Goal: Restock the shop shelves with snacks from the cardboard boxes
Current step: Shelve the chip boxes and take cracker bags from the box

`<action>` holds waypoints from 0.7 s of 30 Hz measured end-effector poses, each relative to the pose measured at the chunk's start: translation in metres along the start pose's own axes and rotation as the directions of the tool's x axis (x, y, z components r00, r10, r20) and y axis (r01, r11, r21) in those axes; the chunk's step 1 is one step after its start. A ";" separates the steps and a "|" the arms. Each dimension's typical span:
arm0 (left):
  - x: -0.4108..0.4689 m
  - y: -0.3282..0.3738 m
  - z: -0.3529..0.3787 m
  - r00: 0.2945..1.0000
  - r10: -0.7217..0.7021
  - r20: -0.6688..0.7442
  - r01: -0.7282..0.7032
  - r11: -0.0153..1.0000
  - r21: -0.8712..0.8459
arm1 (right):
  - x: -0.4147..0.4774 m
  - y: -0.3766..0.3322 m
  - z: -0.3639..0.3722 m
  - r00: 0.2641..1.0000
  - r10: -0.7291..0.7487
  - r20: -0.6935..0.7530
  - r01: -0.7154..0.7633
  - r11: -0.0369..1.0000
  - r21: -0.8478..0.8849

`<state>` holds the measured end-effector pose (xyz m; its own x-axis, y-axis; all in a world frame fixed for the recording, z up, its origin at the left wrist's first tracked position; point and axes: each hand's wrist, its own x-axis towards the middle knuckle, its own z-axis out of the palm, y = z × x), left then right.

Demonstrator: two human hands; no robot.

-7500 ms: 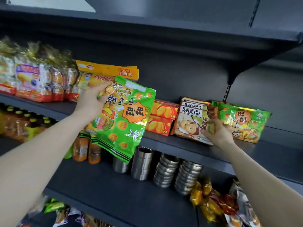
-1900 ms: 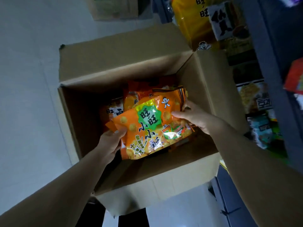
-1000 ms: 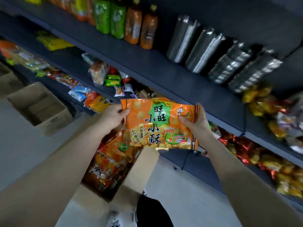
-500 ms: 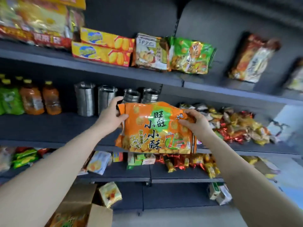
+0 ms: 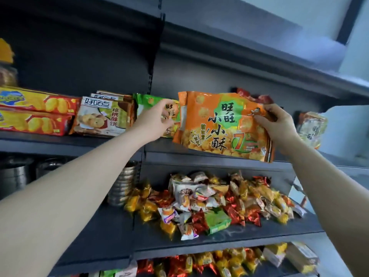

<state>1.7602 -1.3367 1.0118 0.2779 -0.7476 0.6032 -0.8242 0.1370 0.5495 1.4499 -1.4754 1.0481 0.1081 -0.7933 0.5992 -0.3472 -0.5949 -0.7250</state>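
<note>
The right hand [image 5: 279, 124] is gripping the orange snack bag [image 5: 217, 124] by its upper right corner, fingers curled over the edge, and is holding it upright just above the upper shelf [image 5: 199, 156]. The left hand [image 5: 153, 120] is hovering at the bag's left edge, fingers curled in front of a green bag [image 5: 147, 100]; whether it is pinching either bag, I cannot tell. Further left, a biscuit pack [image 5: 103, 118] is leaning beside yellow-and-red boxes [image 5: 36, 112]. One shelf below, a heap of small wrapped snacks [image 5: 209, 202] is lying beside stacked steel cups [image 5: 123, 182].
</note>
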 end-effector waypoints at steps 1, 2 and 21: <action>0.012 0.003 0.014 1.000 -0.002 -0.004 0.002 0.999 0.055 | 0.018 0.010 -0.006 1.000 -0.010 -0.023 0.009 1.000 -0.024; 0.023 0.005 0.027 1.000 -0.005 0.001 0.005 0.995 0.100 | 0.034 0.020 -0.011 0.999 -0.015 -0.047 0.012 0.999 -0.050; 0.149 -0.068 0.139 0.980 -0.201 -0.013 0.154 0.706 0.692 | 0.220 0.170 0.093 0.998 0.002 0.055 0.016 0.947 -0.321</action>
<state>1.7888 -1.5473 0.9844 0.4441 -0.7512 0.4884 -0.8802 -0.4677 0.0809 1.5014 -1.7628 1.0249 0.1582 -0.8003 0.5783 -0.6260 -0.5343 -0.5681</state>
